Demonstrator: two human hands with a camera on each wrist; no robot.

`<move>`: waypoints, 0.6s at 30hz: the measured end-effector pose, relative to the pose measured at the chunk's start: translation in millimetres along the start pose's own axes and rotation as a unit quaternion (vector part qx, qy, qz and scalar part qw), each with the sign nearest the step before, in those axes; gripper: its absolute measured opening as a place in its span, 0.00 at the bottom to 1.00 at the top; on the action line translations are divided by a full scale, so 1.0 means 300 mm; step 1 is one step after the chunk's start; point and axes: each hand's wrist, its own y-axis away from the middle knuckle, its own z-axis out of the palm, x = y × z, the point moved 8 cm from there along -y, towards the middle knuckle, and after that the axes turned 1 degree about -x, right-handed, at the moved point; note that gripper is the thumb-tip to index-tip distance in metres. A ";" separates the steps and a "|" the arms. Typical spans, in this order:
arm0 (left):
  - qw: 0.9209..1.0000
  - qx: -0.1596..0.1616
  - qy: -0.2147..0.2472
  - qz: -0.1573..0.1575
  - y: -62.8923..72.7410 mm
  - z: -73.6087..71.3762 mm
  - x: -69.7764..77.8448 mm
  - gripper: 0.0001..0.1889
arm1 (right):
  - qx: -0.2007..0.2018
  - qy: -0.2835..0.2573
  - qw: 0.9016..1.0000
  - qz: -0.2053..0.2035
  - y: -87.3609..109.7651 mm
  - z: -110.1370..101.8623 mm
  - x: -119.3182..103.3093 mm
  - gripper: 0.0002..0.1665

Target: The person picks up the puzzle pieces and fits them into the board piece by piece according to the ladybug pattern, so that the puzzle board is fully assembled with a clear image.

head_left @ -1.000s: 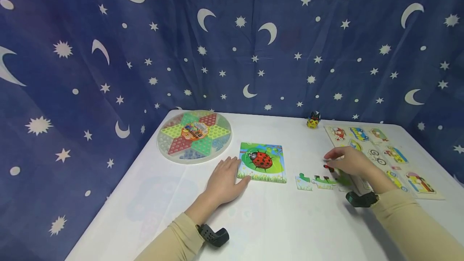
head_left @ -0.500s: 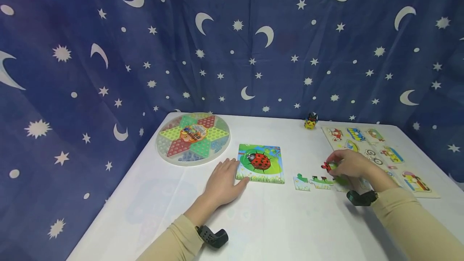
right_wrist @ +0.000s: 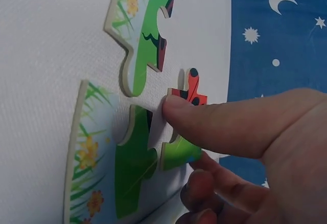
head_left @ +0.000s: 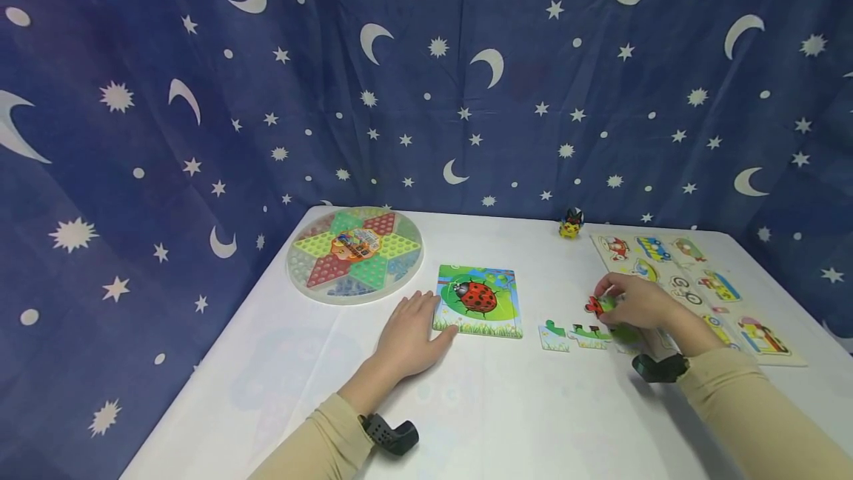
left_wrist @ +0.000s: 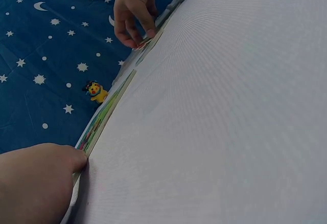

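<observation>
My left hand (head_left: 415,334) lies on the table with its fingers stretched along the left edge of a square ladybug puzzle (head_left: 477,301), the thumb at its lower edge. In the left wrist view, that thumb touches the puzzle's side. My right hand (head_left: 637,305) pinches a red and green jigsaw piece (right_wrist: 193,88) between thumb and fingers, partly hidden by the thumb. Just below it are a bottom-edge piece (head_left: 589,337) and a green corner piece (right_wrist: 97,152), partly under the hand in the head view. Another corner piece (head_left: 554,336) lies to the left.
A round Chinese checkers board (head_left: 355,255) stands at the back left. Behind the pieces sits a small yellow figurine (head_left: 571,223). A vehicle peg-puzzle board (head_left: 700,289) covers the table's right side. A blue curtain (head_left: 426,80) hangs along the far edge.
My right hand has shifted slightly left with the red and green jigsaw piece, and more of the piece's green now shows. The left hand stays beside the ladybug puzzle.
</observation>
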 end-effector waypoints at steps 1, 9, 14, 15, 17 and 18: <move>1.000 0.000 -0.001 0.001 0.000 0.001 0.000 0.36 | 0.000 -0.004 1.000 0.000 0.000 0.002 -0.003 0.24; 1.000 0.001 -0.003 0.003 0.000 0.003 -0.001 0.36 | -0.003 -0.019 1.000 0.003 0.000 0.012 -0.011 0.26; 1.000 -0.001 -0.006 0.000 0.000 0.002 -0.001 0.36 | -0.002 -0.029 0.999 0.013 -0.003 0.015 -0.013 0.26; 1.000 -0.001 -0.006 0.000 -0.001 0.002 -0.001 0.36 | 0.001 -0.031 0.999 0.016 -0.005 0.016 -0.013 0.26; 1.000 -0.002 -0.005 -0.001 -0.001 0.003 -0.002 0.36 | 0.009 -0.037 0.999 0.024 -0.009 0.019 -0.012 0.26; 1.000 -0.002 -0.004 -0.001 -0.001 0.005 -0.002 0.36 | 0.014 -0.041 0.999 0.029 -0.011 0.021 -0.011 0.26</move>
